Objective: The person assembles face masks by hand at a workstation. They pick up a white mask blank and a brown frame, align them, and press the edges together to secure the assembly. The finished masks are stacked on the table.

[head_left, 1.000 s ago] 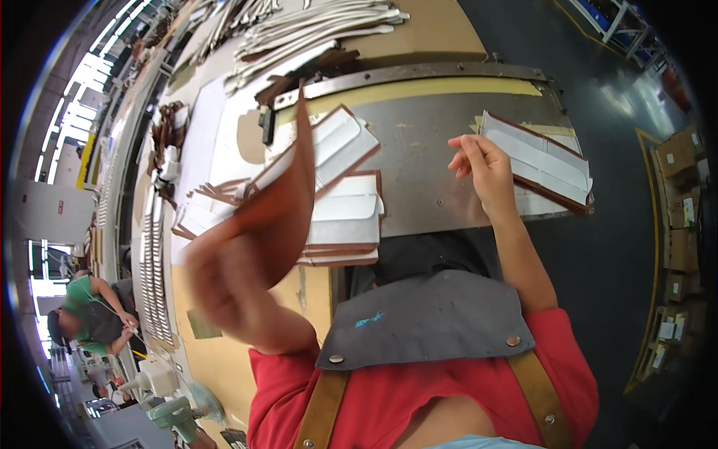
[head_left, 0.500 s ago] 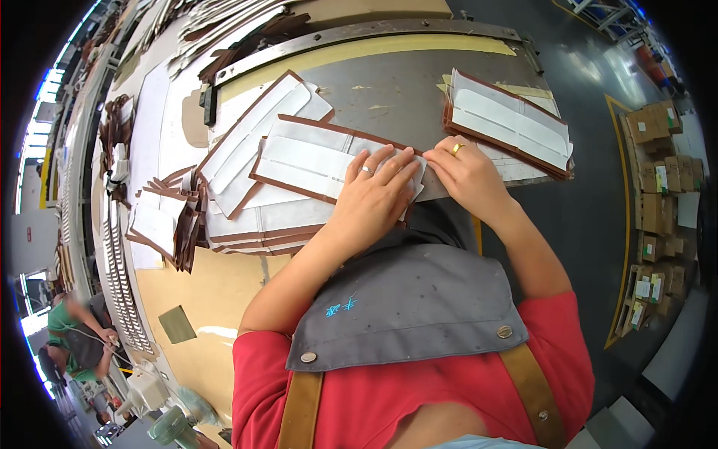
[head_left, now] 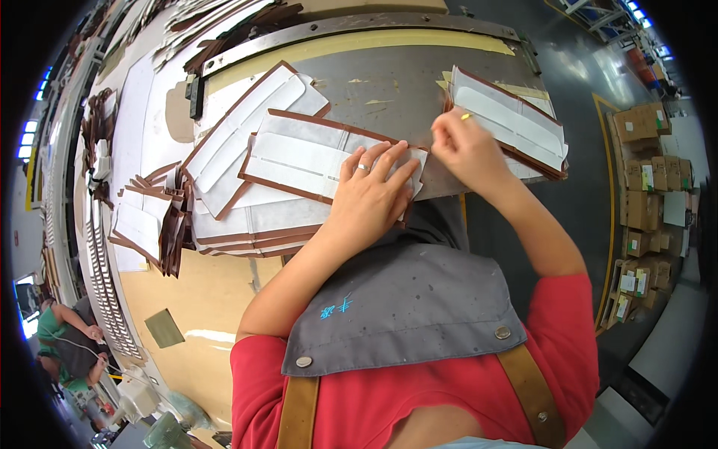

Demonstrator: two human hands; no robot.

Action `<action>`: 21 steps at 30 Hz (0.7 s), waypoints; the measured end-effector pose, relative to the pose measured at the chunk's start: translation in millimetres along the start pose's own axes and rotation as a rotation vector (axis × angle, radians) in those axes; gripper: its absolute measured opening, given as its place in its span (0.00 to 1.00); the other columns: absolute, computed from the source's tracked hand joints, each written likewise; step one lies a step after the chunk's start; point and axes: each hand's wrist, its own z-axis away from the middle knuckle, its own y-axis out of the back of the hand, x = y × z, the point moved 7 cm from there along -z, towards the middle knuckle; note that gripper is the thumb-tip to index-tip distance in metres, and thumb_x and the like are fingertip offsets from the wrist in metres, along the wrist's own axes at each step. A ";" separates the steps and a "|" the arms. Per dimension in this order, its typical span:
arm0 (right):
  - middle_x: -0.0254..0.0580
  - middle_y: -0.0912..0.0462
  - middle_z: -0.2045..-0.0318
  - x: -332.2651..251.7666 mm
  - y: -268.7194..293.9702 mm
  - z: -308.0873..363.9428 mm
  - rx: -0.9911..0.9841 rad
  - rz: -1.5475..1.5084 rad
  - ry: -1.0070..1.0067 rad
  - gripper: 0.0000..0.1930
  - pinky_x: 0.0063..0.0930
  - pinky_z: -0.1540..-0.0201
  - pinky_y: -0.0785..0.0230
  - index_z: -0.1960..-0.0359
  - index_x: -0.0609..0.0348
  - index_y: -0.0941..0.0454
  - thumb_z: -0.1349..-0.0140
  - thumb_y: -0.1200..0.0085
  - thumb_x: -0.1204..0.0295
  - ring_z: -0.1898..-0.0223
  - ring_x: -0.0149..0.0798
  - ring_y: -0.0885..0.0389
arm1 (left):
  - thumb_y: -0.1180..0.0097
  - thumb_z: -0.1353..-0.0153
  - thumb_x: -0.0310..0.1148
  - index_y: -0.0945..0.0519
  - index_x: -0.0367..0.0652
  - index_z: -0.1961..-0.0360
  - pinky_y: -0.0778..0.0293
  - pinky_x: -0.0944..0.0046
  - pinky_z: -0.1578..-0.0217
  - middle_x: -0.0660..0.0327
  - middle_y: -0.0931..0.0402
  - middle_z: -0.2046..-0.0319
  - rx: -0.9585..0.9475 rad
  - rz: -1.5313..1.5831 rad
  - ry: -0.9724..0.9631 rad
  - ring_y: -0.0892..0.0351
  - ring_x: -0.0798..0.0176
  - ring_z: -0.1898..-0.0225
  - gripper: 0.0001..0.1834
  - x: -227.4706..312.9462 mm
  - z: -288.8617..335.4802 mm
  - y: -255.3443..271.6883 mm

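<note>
My left hand (head_left: 374,183) lies flat with fingers spread on the right part of a white rectangular panel with brown edging (head_left: 295,159). It presses the panel against the worktable. Just right of the panel's end, my right hand (head_left: 470,150) is raised with its fingers curled together, slightly blurred. Whatever it may pinch is too small or hidden. Beneath and beside the held panel lie another brown-edged white panel (head_left: 224,142), tilted, and a stack of similar panels (head_left: 262,224). Beyond my right hand is a further pile of these panels (head_left: 512,123).
A metal bar (head_left: 359,28) runs along the table's far side. Folded brown and white pieces (head_left: 146,224) stand bunched at the left. A green square (head_left: 164,328) lies on the tan surface. Cardboard boxes (head_left: 647,187) are stacked at the right; a co-worker (head_left: 71,340) is far left.
My right hand has lifted off the panel's right edge, moving slightly up and curling its fingers. My left hand stays on the panel. The whole view has shifted a little.
</note>
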 end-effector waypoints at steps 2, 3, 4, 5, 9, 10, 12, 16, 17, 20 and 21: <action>0.40 0.27 0.73 4.4 10.8 0.7 0.018 -0.085 -0.073 0.04 0.26 0.72 0.32 0.66 0.61 0.27 0.44 0.50 0.81 0.74 0.35 0.26 | 0.46 0.43 0.36 0.28 0.49 0.47 0.44 0.48 0.41 0.59 0.37 0.41 0.001 0.008 0.007 0.39 0.55 0.40 0.21 -0.4 0.2 0.5; 0.39 0.27 0.73 6.3 14.0 3.2 0.029 -0.129 -0.111 0.05 0.25 0.71 0.33 0.66 0.61 0.27 0.43 0.51 0.81 0.75 0.34 0.27 | 0.46 0.43 0.36 0.28 0.50 0.46 0.44 0.49 0.42 0.59 0.37 0.41 0.001 0.008 0.010 0.39 0.55 0.40 0.21 -0.8 0.5 0.5; 0.37 0.27 0.72 -1.3 8.3 8.2 -0.057 -0.154 -0.045 0.08 0.24 0.70 0.34 0.61 0.61 0.24 0.42 0.50 0.80 0.73 0.32 0.28 | 0.45 0.43 0.36 0.28 0.50 0.46 0.44 0.49 0.42 0.59 0.37 0.41 0.001 0.009 0.013 0.39 0.54 0.40 0.22 -1.1 0.8 0.5; 0.37 0.27 0.71 -2.9 3.3 12.5 -0.089 -0.206 -0.047 0.09 0.24 0.70 0.35 0.59 0.61 0.24 0.42 0.50 0.80 0.72 0.32 0.28 | 0.45 0.44 0.36 0.28 0.50 0.46 0.44 0.49 0.42 0.59 0.38 0.41 -0.002 0.014 0.019 0.39 0.54 0.40 0.22 -1.6 0.7 0.6; 0.38 0.28 0.68 -3.9 -11.3 21.0 -0.172 -0.286 -0.024 0.15 0.25 0.69 0.35 0.54 0.60 0.23 0.44 0.48 0.80 0.70 0.34 0.29 | 0.44 0.45 0.36 0.28 0.50 0.46 0.44 0.50 0.42 0.59 0.38 0.41 -0.012 0.037 0.033 0.40 0.54 0.40 0.23 -1.9 0.1 1.9; 0.38 0.28 0.69 -4.6 -11.2 21.9 -0.170 -0.250 -0.003 0.15 0.26 0.69 0.35 0.54 0.60 0.23 0.44 0.47 0.80 0.70 0.35 0.29 | 0.44 0.45 0.36 0.28 0.50 0.46 0.44 0.50 0.42 0.59 0.38 0.41 -0.013 0.043 0.034 0.40 0.54 0.40 0.23 -1.8 0.1 2.1; 0.38 0.28 0.69 -8.3 -11.1 22.9 -0.145 -0.142 0.076 0.14 0.28 0.68 0.34 0.55 0.58 0.22 0.46 0.46 0.80 0.71 0.37 0.28 | 0.44 0.45 0.36 0.28 0.50 0.46 0.44 0.50 0.42 0.59 0.38 0.41 -0.019 0.042 0.036 0.40 0.54 0.40 0.23 -2.1 -0.1 1.8; 0.37 0.29 0.70 -11.3 -10.5 23.9 -0.107 -0.048 0.139 0.16 0.30 0.67 0.34 0.56 0.56 0.21 0.49 0.45 0.80 0.71 0.39 0.28 | 0.44 0.45 0.36 0.28 0.49 0.47 0.44 0.50 0.42 0.59 0.37 0.41 -0.018 0.038 0.033 0.40 0.54 0.40 0.23 -2.0 -0.9 2.2; 0.37 0.29 0.70 -9.5 -10.0 23.2 -0.107 -0.074 0.115 0.17 0.30 0.68 0.34 0.55 0.56 0.21 0.49 0.45 0.81 0.71 0.39 0.29 | 0.44 0.45 0.36 0.28 0.49 0.47 0.44 0.50 0.42 0.59 0.37 0.41 -0.022 0.046 0.038 0.40 0.54 0.40 0.22 -2.4 -1.3 2.6; 0.37 0.30 0.71 -13.0 -9.6 17.7 -0.075 -0.103 0.083 0.17 0.30 0.68 0.34 0.57 0.55 0.20 0.50 0.45 0.80 0.71 0.38 0.29 | 0.43 0.46 0.35 0.28 0.49 0.49 0.44 0.51 0.42 0.59 0.37 0.42 -0.031 0.067 0.050 0.39 0.54 0.40 0.22 -2.7 -1.6 3.8; 0.37 0.30 0.71 -13.9 -11.2 18.4 -0.090 -0.071 0.107 0.17 0.29 0.69 0.34 0.56 0.54 0.20 0.50 0.45 0.80 0.72 0.38 0.29 | 0.43 0.46 0.35 0.28 0.48 0.49 0.45 0.51 0.42 0.59 0.37 0.43 -0.031 0.070 0.051 0.39 0.54 0.40 0.21 -2.7 -1.6 3.9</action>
